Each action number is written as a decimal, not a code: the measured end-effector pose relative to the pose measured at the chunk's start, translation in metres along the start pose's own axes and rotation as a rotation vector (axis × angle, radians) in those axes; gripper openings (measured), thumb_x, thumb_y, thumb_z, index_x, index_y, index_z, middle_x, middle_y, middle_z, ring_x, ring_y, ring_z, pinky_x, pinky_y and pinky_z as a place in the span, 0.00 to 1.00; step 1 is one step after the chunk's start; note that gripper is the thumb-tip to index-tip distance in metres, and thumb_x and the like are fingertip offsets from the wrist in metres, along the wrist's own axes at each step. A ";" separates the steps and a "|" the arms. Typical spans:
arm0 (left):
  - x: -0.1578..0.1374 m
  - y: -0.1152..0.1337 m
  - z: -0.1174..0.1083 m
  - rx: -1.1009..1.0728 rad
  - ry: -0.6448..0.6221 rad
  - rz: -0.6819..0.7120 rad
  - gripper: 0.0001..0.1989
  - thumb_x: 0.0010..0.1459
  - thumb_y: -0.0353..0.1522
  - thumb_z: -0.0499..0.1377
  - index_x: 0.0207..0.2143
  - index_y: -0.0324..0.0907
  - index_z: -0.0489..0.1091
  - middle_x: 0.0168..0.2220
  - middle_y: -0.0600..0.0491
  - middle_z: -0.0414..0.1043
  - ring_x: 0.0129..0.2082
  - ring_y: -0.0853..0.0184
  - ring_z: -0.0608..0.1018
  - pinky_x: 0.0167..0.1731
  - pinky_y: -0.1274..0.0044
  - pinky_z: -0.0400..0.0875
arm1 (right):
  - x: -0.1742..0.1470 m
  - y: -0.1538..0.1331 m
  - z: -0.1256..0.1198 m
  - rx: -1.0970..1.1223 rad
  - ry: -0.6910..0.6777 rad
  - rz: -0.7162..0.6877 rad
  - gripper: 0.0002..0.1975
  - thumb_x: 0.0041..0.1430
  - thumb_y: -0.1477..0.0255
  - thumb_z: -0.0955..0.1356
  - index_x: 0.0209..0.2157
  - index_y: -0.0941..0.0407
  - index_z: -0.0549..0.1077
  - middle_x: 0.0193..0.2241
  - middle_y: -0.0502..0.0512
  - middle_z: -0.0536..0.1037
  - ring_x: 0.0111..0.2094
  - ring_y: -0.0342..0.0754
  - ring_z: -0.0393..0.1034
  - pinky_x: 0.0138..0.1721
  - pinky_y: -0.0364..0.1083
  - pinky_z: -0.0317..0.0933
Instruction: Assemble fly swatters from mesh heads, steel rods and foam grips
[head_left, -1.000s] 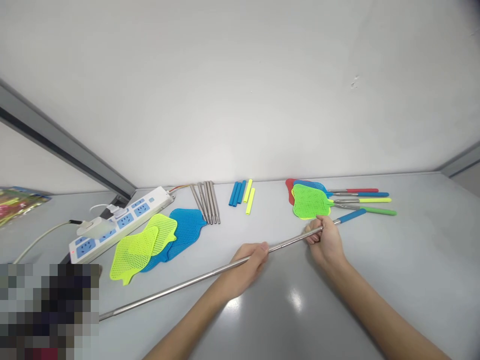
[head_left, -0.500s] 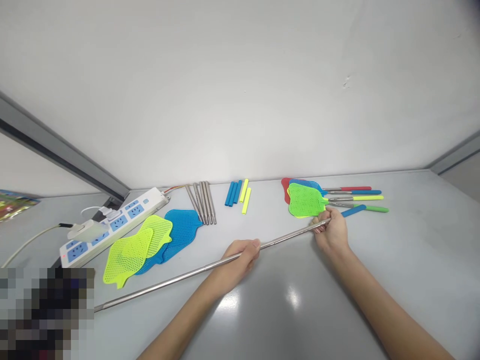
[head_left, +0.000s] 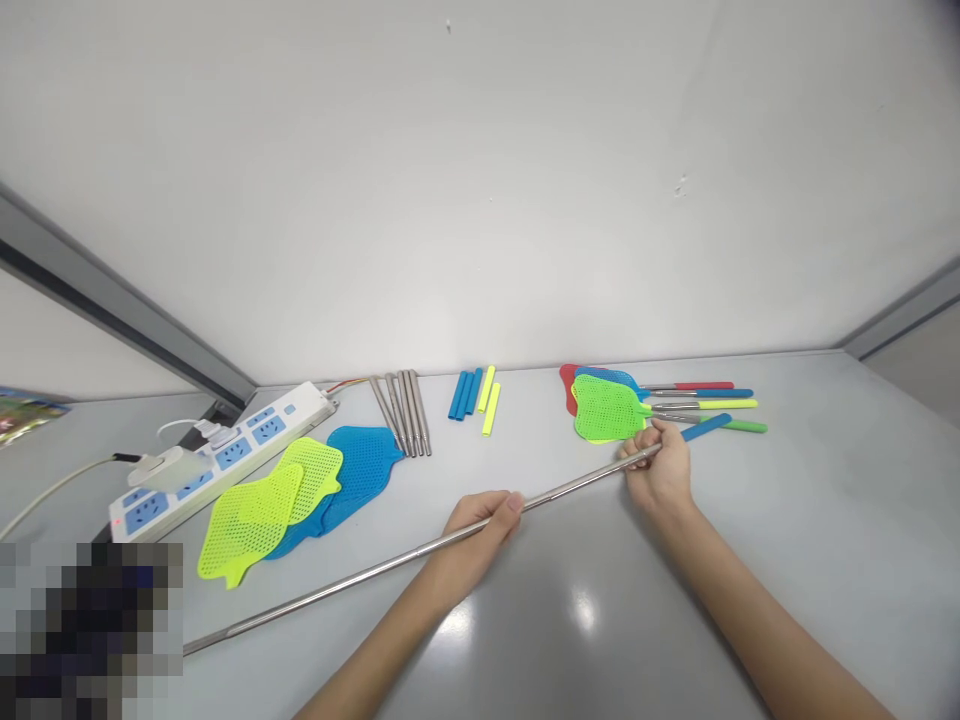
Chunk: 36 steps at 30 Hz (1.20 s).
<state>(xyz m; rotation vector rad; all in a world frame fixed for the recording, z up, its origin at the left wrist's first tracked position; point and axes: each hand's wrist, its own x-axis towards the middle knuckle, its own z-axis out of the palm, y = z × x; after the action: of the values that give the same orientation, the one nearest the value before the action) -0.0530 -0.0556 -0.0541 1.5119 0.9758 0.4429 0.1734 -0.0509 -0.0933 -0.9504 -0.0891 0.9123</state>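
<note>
A long metal telescopic rod (head_left: 360,578) slants across the table, its far end fitted with a blue handle sleeve (head_left: 706,427). My left hand (head_left: 484,530) is closed around the rod near its middle, thumb on top. Close to the blue sleeve, my right hand (head_left: 660,465) grips the rod's thin end with curled fingers. The rod's lower left end runs up to a blurred patch. Just behind my right hand lie assembled fly swatters, with a green swatter head (head_left: 611,408) on top and a red swatter head (head_left: 568,385) partly hidden.
Left of my hands are yellow swatter heads (head_left: 247,525) and blue swatter heads (head_left: 364,465), beside a white power strip (head_left: 262,450) with plugs. Several metal rods (head_left: 411,415), blue sleeves (head_left: 465,395) and yellow sleeves (head_left: 490,410) lie near the back wall (head_left: 480,200).
The view has shifted slightly. The rod's left end sits a little lower in the picture, and both hands keep their hold on it.
</note>
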 end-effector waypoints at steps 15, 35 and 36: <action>0.005 -0.010 -0.022 -0.497 0.253 0.074 0.12 0.55 0.38 0.48 0.24 0.40 0.61 0.11 0.62 0.48 0.13 0.77 0.56 0.18 0.82 0.52 | 0.031 -0.031 -0.018 0.083 0.190 -0.084 0.16 0.48 0.72 0.58 0.16 0.55 0.42 0.09 0.41 0.43 0.10 0.37 0.38 0.11 0.41 0.40; 0.005 -0.008 -0.038 -0.753 0.376 0.100 0.13 0.53 0.36 0.49 0.21 0.38 0.63 0.09 0.61 0.50 0.11 0.77 0.55 0.20 0.81 0.59 | 0.067 -0.061 -0.051 0.135 0.281 -0.027 0.13 0.50 0.74 0.55 0.16 0.55 0.44 0.11 0.43 0.43 0.10 0.38 0.41 0.10 0.40 0.42; 0.005 -0.008 -0.040 -0.760 0.381 0.108 0.13 0.54 0.36 0.49 0.21 0.38 0.63 0.09 0.61 0.50 0.11 0.77 0.56 0.19 0.81 0.59 | 0.069 -0.064 -0.054 0.140 0.284 -0.019 0.13 0.50 0.75 0.54 0.16 0.55 0.44 0.11 0.43 0.43 0.10 0.38 0.41 0.10 0.39 0.43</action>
<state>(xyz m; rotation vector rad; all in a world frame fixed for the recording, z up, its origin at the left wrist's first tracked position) -0.0824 -0.0274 -0.0547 0.7996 0.8675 1.0715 0.2812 -0.0538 -0.1006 -0.9370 0.2046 0.7478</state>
